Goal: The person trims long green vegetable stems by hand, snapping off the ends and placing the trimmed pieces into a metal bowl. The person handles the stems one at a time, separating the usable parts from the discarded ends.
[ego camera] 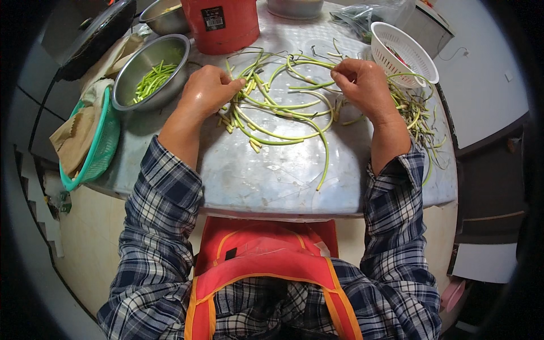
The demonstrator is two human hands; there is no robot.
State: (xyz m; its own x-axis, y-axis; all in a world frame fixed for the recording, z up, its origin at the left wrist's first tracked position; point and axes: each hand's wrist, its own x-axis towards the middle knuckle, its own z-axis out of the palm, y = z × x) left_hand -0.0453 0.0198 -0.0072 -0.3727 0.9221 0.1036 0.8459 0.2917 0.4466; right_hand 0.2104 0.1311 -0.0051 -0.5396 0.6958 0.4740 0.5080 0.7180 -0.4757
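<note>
Long green garlic scapes (293,114) lie curled across the metal-topped table (272,174) between my hands. My left hand (212,91) is at the left end of these scapes, thumb stretched out and fingers curled. Scape stems show beside its fingertips, but whether it grips one is hidden. Short cut pieces (227,123) lie under and beside that hand. My right hand (361,87) has thumb and forefinger pinched together at the right end of a curved scape. Beyond its wrist is a heap of thin, withered scape tips (414,112).
A steel bowl (121,83) with cut green pieces (155,80) stands at left, near a teal basket (104,136) holding cloth. A red bucket (227,32) stands at the back. Back right are a white colander (418,57) and a clear plastic bag (382,17).
</note>
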